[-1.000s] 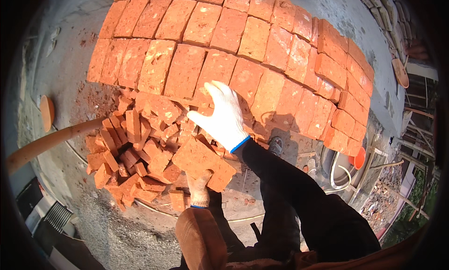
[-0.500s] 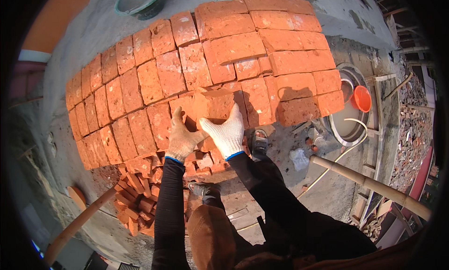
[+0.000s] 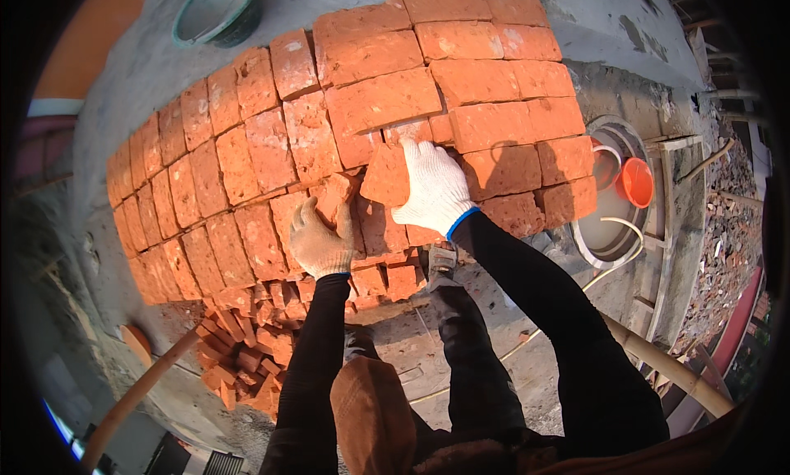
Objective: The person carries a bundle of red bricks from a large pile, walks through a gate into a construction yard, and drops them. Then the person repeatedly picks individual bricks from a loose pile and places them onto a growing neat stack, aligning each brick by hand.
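My left hand point(image 3: 321, 238), in a dirty tan work glove, is closed round a small orange brick piece point(image 3: 334, 195) at the near side of a wide brick stack point(image 3: 374, 100). In a white knit glove, my right hand point(image 3: 436, 185) grips a larger brick piece point(image 3: 385, 175) from its right side. A narrow gap separates the two pieces, and both are just above the top layer. Fingers partly hide each piece. Rows of orange bricks run left and right of my hands, some set lengthwise and some crosswise.
Broken bricks point(image 3: 247, 356) lie heaped below the stack's near left side. A green basin point(image 3: 218, 14) stands beyond it. To the right are a round tub point(image 3: 605, 232), an orange bucket point(image 3: 634, 182), a pale hose point(image 3: 568, 304) and a bamboo pole point(image 3: 666, 361).
My hands have drawn apart, each now with its own brick piece. The right hand moved right and farther over the stack. My right foot shifted, and the view moved slightly.
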Available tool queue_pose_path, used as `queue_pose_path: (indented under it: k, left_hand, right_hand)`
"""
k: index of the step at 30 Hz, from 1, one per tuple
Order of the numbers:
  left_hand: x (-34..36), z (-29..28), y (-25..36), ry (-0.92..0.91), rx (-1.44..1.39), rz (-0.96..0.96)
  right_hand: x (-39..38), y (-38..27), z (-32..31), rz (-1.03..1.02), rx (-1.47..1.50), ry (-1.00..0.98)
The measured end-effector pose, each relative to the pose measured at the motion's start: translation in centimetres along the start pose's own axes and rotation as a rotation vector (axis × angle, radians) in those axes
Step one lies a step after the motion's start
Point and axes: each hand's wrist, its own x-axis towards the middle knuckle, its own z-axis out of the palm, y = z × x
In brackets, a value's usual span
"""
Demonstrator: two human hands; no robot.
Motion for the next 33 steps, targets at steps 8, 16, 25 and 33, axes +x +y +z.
queue_pose_path:
  k: [8,16,25,33]
  left_hand:
    - [2.9,-0.7,0.0,-0.257,0.019,-0.193]
    - [4.0,-1.4,-1.0,-0.308,-0.011,-0.252]
    - [3.6,-1.1,-1.2,-0.261,0.011,-0.206]
    - [4.2,-1.1,-0.9,-0.274,-0.018,-0.219]
  right_hand:
    - [6.5,0.6,-3.1,-0.401,-0.259,-0.134]
    - [7.6,2.8,3.2,-0.512,-0.518,0.254]
    - [7.2,1.8,3.1,-0.461,-0.466,0.141]
    - [7.5,2.0,5.7,-0.395,-0.444,0.142]
